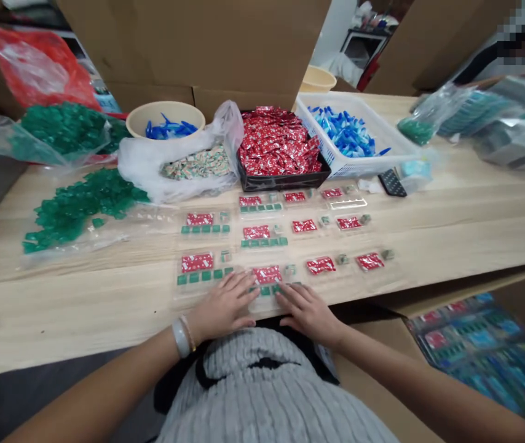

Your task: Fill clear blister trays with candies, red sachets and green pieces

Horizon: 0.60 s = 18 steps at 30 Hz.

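In the head view, clear plastic trays stand in rows in front of me, each with a red patterned packet (267, 275) and a small striped piece (289, 269). Green square pieces (200, 277) line the lower slots of the left-hand trays. My left hand (225, 303) rests with fingers stretched out at the left side of the nearest middle tray. At that tray's right side lies my right hand (309, 312), its fingers also extended. Green pieces show between the two hands; the fingertips partly cover that row. I see nothing held in either hand.
Behind the trays are loose green pieces (90, 200), a white bag (140, 166) of striped pieces, a black box (285, 180) of red packets and a white basket (359, 165) of blue items. An open carton (373, 357) with filled packs stands below the table's right edge.
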Each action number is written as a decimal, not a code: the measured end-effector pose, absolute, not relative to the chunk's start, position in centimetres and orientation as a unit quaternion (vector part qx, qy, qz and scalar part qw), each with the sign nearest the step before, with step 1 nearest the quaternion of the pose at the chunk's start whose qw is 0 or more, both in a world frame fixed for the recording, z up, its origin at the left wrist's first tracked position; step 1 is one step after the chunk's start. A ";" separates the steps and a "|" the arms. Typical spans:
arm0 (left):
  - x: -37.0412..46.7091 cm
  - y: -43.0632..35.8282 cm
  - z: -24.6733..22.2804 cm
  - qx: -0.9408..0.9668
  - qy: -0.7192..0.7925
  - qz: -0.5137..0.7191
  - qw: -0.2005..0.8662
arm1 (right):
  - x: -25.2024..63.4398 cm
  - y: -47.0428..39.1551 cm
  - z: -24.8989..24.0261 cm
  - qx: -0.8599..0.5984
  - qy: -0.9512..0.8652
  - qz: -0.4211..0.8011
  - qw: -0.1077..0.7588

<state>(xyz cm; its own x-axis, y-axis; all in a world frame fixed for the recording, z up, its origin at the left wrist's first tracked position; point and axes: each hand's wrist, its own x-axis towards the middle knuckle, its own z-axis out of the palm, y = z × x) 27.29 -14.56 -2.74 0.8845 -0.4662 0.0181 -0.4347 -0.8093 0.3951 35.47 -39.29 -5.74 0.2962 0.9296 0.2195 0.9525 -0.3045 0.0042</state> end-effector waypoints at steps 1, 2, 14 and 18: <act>27.4 -14.8 -2.9 0.953 -0.236 -0.043 0.187 | 35.3 -39.3 -6.1 -0.808 -0.578 -0.099 0.061; 27.5 -15.0 -2.9 0.955 -0.234 -0.044 0.178 | 35.2 -39.2 -6.4 -0.812 -0.570 -0.109 0.063; 25.2 -6.2 -3.2 0.890 0.312 0.092 0.320 | 36.7 -37.9 -5.5 -0.823 -0.559 -0.073 0.072; 25.6 -4.9 -4.2 0.823 0.372 0.062 0.425 | 36.0 -36.6 -6.5 -0.835 -0.542 -0.073 0.054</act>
